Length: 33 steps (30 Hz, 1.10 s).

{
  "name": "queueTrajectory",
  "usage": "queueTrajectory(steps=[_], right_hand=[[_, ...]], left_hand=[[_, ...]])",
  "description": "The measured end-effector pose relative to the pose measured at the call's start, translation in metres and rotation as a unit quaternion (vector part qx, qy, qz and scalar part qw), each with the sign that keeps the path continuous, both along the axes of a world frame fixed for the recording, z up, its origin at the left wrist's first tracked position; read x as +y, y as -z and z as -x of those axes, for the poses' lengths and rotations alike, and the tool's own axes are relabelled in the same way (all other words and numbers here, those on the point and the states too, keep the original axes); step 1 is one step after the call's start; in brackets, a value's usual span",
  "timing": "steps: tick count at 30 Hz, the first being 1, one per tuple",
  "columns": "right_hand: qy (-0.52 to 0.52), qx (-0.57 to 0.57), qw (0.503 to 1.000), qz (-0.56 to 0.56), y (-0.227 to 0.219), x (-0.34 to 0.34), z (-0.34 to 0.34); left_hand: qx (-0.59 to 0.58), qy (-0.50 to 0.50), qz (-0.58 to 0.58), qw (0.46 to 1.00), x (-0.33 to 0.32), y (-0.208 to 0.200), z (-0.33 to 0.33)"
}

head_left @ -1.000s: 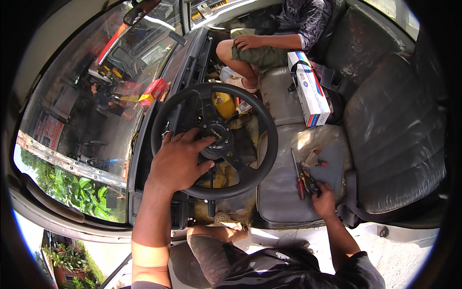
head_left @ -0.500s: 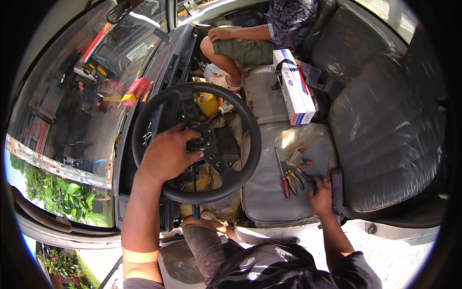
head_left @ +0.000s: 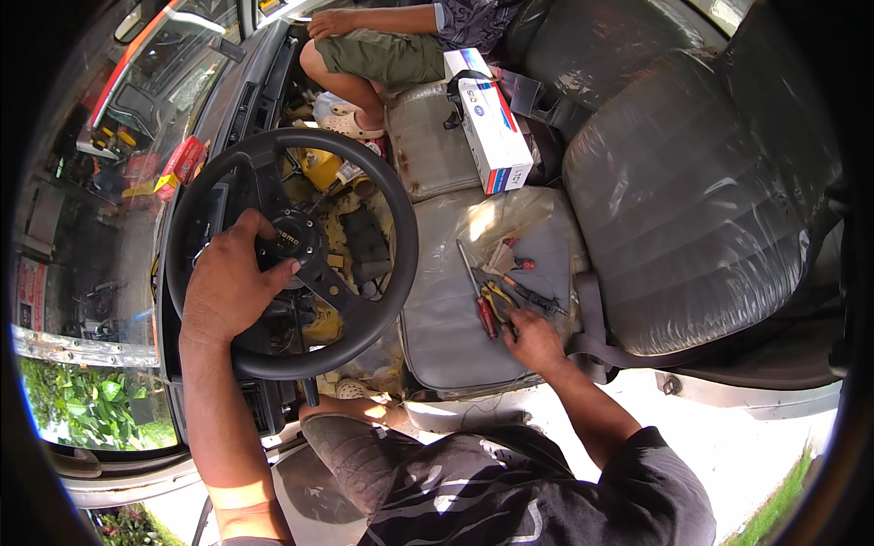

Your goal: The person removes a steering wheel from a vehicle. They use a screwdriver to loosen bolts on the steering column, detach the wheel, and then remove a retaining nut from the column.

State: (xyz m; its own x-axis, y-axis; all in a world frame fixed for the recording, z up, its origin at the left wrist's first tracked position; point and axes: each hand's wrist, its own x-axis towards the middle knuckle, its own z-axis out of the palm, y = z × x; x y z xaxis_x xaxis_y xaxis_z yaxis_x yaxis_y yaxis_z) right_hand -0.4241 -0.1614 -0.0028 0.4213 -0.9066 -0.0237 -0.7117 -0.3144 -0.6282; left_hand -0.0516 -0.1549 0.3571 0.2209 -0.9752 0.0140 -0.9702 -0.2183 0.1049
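Note:
My left hand (head_left: 228,278) lies over the left part of a black steering wheel (head_left: 408,246). Its thumb and forefinger are spread apart at the round hub (head_left: 293,235), with nothing seen between them; the other fingers are hidden. Over the driver's seat, my right hand (head_left: 533,338) has its fingers closed at the handle ends of yellow-handled pliers (head_left: 496,296). Right beside the pliers lies a red-handled screwdriver (head_left: 484,314). A dark, slim tool (head_left: 537,298) rests on their other side, and a small red-ended piece (head_left: 523,264) lies farther back.
A long white box (head_left: 496,136) with a black strap stands on the middle seat (head_left: 426,136). Beyond it sits another person (head_left: 382,59), one hand on a knee. A yellow container (head_left: 320,168) is on the floor behind the wheel. A red box (head_left: 182,164) sits by the windshield.
My right hand has shifted from the dark tool to the pliers' handles. My left hand stays at the wheel hub. The whole view has swung, so the cab appears farther left.

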Motion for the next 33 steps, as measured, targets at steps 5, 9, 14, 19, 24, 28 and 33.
queueTrajectory(steps=[5,9,14,19,24,28,33], right_hand=[[0.006,0.119,0.992,-0.047,0.007,0.014,-0.043],[0.054,0.107,0.991,-0.055,0.000,0.006,-0.055],[0.126,-0.197,0.965,0.122,-0.086,-0.046,-0.023],[0.121,-0.492,0.846,0.165,-0.227,-0.098,-0.036],[-0.113,-0.804,0.584,-0.021,-0.332,-0.092,-0.120],[-0.135,-0.811,0.561,-0.101,-0.357,-0.092,-0.208],[-0.162,-0.809,0.556,-0.101,-0.362,-0.098,-0.259]], left_hand=[[0.022,-0.025,0.059,0.998,0.000,-0.002,0.002],[0.085,0.000,0.122,0.989,0.000,0.000,-0.007],[0.304,-0.014,0.351,0.885,-0.002,0.001,-0.036],[0.225,-0.037,0.204,0.952,-0.005,0.002,-0.044],[-0.023,-0.020,0.095,0.995,0.000,0.004,-0.028],[0.013,-0.021,0.059,0.998,-0.001,-0.005,-0.031],[0.029,-0.011,0.038,0.999,-0.005,-0.008,-0.039]])
